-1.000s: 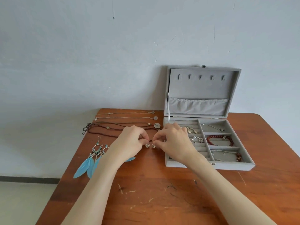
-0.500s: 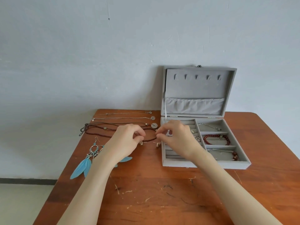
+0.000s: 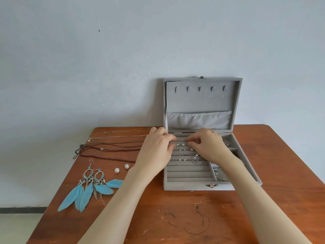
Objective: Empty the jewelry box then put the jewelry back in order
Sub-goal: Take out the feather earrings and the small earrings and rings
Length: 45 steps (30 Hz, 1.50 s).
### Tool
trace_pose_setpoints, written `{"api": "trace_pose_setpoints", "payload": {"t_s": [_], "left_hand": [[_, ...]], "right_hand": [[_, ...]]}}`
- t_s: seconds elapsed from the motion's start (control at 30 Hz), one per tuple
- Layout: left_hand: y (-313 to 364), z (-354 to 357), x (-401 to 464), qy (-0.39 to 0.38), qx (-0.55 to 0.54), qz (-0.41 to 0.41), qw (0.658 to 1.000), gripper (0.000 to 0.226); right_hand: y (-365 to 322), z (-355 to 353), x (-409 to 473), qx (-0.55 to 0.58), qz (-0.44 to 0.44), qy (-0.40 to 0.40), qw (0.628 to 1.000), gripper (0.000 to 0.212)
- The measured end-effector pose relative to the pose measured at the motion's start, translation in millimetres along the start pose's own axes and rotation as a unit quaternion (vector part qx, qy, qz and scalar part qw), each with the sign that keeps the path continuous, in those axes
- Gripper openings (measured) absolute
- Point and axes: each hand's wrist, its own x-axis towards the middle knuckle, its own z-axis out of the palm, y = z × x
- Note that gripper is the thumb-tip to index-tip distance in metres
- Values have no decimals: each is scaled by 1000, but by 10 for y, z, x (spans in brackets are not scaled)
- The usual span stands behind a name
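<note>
The grey velvet jewelry box stands open on the wooden table, its lid upright against the wall. Both hands reach over its ring rows at the back left. My left hand and my right hand have curled fingertips that meet at a pair of small stud earrings in a back row, one hand pinching each. More small studs and a silver ring sit in the rows below. My right arm hides most of the right compartments.
Left of the box lie several necklaces in parallel, a pair of blue feather earrings and a pair of pearl earrings. The table's left edge runs close to the feathers. Scratches mark the front of the table.
Both hands have carried the small earrings from the table left of the box over into the back ring rows. The pearl earrings, hidden before by my left hand, now show.
</note>
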Motion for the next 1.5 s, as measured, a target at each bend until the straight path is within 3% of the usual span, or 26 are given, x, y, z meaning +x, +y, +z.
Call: {"api": "trace_pose_setpoints", "payload": {"t_s": [0.23, 0.6, 0.87, 1.07, 1.33, 1.5], "left_hand": [[61, 144, 119, -33, 88, 6, 996, 27], [-3, 122, 143, -53, 14, -25, 998, 15], [5, -20, 142, -9, -73, -28, 997, 8], [-40, -327, -9, 48, -125, -73, 988, 5], [-487, -761, -632, -3, -135, -171, 976, 9], [-750, -818, -859, -60, -119, -228, 964, 9]], "right_hand": [[-11, 24, -15, -51, -45, 14, 998, 26], [-77, 140, 15, -29, -1, 42, 999, 13], [-107, 125, 7, 8, -10, 28, 1000, 9], [-194, 62, -94, 69, -13, 26, 997, 8], [-768, 186, -316, 114, -89, -22, 989, 9], [-1133, 541, -399, 79, -126, -79, 986, 13]]}}
